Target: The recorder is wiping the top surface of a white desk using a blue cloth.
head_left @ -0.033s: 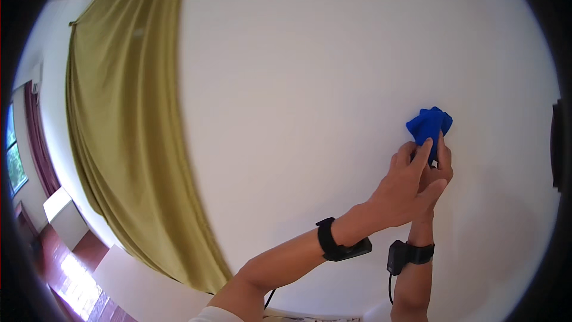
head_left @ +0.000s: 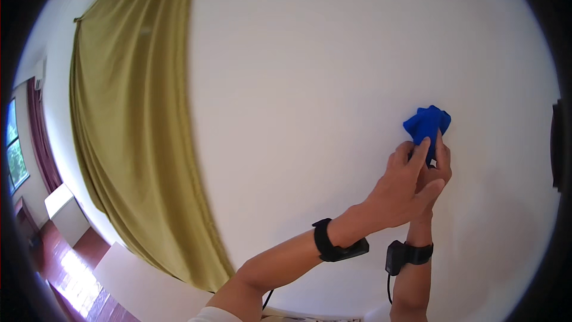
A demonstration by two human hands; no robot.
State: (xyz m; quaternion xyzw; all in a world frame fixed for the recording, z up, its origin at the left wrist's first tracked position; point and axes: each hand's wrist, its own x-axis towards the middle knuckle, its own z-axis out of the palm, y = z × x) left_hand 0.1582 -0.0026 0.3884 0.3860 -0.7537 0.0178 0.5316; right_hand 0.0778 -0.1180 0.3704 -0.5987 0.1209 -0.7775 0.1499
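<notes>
By white wall (head_left: 286, 83), fingers (head_left: 422, 150) holding blue cloth (head_left: 425, 124)

You are in a room, possibly in a home: a plain white wall (head_left: 298, 83), a draped olive-gold fabric hanging (head_left: 140, 113), and at your far left a purple fabric curtain (head_left: 43, 137), a glass window (head_left: 16, 158) and a glossy reddish-brown floor (head_left: 90, 247).

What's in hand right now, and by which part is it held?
A blue cloth, held at its lower part between the fingers of the left hand and right hand; its upper part fans out above them.
</notes>
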